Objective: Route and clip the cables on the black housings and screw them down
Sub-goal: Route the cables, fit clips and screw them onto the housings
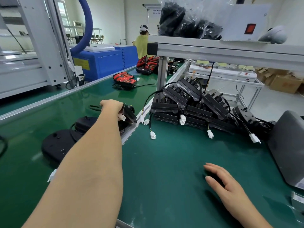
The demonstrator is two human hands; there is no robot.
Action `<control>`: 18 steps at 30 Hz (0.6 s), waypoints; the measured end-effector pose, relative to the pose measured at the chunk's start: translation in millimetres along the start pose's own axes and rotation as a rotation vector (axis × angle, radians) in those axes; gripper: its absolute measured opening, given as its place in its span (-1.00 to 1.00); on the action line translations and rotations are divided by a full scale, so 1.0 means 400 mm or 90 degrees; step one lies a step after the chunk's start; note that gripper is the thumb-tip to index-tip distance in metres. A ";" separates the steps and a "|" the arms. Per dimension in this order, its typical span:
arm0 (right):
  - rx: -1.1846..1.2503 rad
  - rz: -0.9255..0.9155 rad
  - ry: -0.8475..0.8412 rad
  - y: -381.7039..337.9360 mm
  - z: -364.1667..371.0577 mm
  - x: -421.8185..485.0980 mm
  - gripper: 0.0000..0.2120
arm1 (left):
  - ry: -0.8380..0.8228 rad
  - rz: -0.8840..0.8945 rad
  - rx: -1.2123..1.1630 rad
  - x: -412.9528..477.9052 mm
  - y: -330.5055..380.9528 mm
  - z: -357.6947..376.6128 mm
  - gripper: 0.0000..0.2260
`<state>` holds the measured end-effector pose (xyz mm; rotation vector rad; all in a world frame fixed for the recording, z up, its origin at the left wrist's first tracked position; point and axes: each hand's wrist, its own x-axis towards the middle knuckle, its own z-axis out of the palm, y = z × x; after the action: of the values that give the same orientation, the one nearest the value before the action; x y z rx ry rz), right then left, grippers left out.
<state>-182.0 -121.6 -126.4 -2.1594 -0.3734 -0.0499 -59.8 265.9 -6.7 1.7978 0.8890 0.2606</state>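
Note:
My left hand reaches far out over the green conveyor belt and grips a black housing with a white connector hanging under it. The housing is tilted at the belt's near rail. My right hand lies flat on the green work mat, fingers apart, holding nothing. A pile of black housings with cables and white connectors is stacked at the back of the mat, right of my left hand.
Two more black housings lie on the belt under my left forearm. Red-lens units sit farther along the belt. An aluminium frame post carries a shelf with bagged parts. A grey tilted device stands at right. A person works in the distance.

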 end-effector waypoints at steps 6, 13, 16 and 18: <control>-0.005 -0.004 -0.005 0.002 -0.001 0.001 -0.73 | 0.013 0.083 0.495 0.004 0.007 -0.033 -0.73; 0.000 -0.013 0.002 0.002 -0.001 0.003 -0.74 | -0.138 0.259 0.602 -0.005 -0.048 0.018 -0.40; 0.001 -0.008 0.008 0.000 -0.003 0.002 -0.73 | -0.097 0.269 0.589 -0.008 -0.048 0.019 -0.45; -0.004 -0.005 0.007 -0.001 -0.004 0.001 -0.73 | -0.082 0.261 0.590 -0.003 -0.043 0.017 -0.44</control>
<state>-181.6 -122.8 -125.2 -2.1631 -0.3754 -0.0662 -64.7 262.9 -24.4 2.8249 0.5598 -0.0357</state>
